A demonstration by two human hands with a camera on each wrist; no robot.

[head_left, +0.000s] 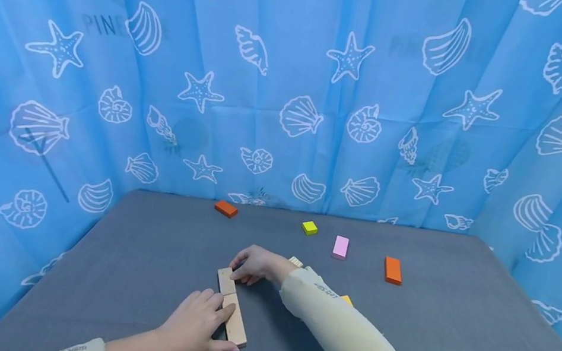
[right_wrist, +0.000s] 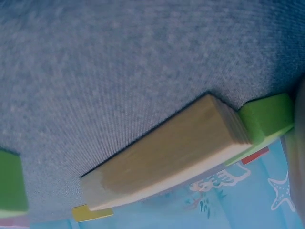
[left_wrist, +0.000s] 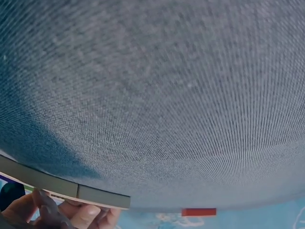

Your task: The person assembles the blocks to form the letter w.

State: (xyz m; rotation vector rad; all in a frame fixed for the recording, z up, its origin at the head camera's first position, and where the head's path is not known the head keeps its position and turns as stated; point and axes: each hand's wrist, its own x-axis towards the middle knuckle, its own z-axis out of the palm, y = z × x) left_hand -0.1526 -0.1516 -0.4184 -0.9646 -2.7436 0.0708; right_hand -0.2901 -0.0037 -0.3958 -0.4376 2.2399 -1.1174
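Two plain wooden blocks lie end to end in a line on the grey cloth. My left hand (head_left: 198, 323) holds the near wooden block (head_left: 237, 328), its thumb at the near end and its fingers over the left side and top. At the far wooden block (head_left: 226, 280), my right hand (head_left: 256, 263) pinches the outer end with thumb and fingers. In the left wrist view the joined row (left_wrist: 102, 196) runs along the lower left, with fingers (left_wrist: 86, 215) against it. The right wrist view shows another wooden block (right_wrist: 162, 155) beside a green block (right_wrist: 268, 117).
Beyond the hands lie an orange-red block (head_left: 226, 208), a yellow-green block (head_left: 309, 227), a pink block (head_left: 340, 247) and an orange block (head_left: 393, 270). The right sleeve mostly hides a yellow block (head_left: 346, 299) and a beige one (head_left: 296, 261). A blue shell-print curtain (head_left: 283, 158) closes off the back.
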